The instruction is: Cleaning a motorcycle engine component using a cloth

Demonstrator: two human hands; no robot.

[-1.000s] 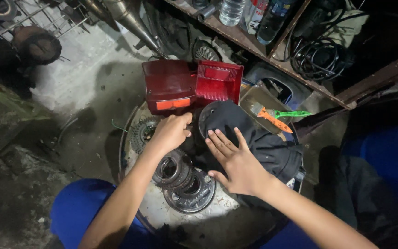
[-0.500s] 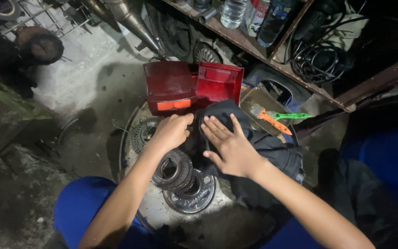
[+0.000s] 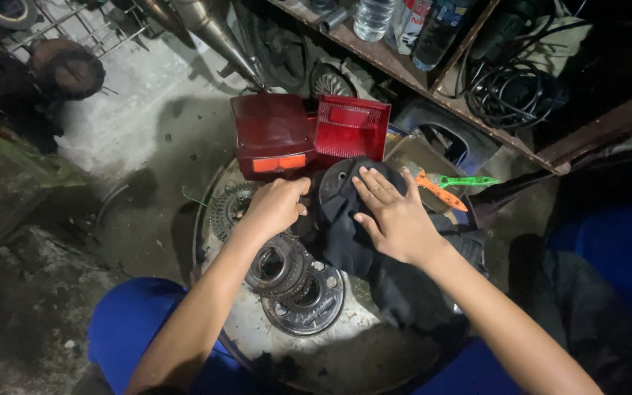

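Your right hand [image 3: 396, 216] lies flat, fingers spread and gripping nothing, pressing a dark cloth [image 3: 363, 234] down over a round black disc [image 3: 345, 183]; that spread likely keeps the fabric tight against the part. Your left hand [image 3: 276, 205] is curled shut at the cloth's left edge, seemingly pinching the fabric or the disc's rim, though the exact hold is hidden. Just below it sit stacked metal clutch plates [image 3: 294, 281] on a round pale tray [image 3: 352, 344]. Behind the disc lie two red tail-light lenses [image 3: 309, 132], one with an orange strip. To the right rests an orange-and-green brush [image 3: 455, 186]. Clear plastic bottles [image 3: 374, 14] stand on the shelf above.
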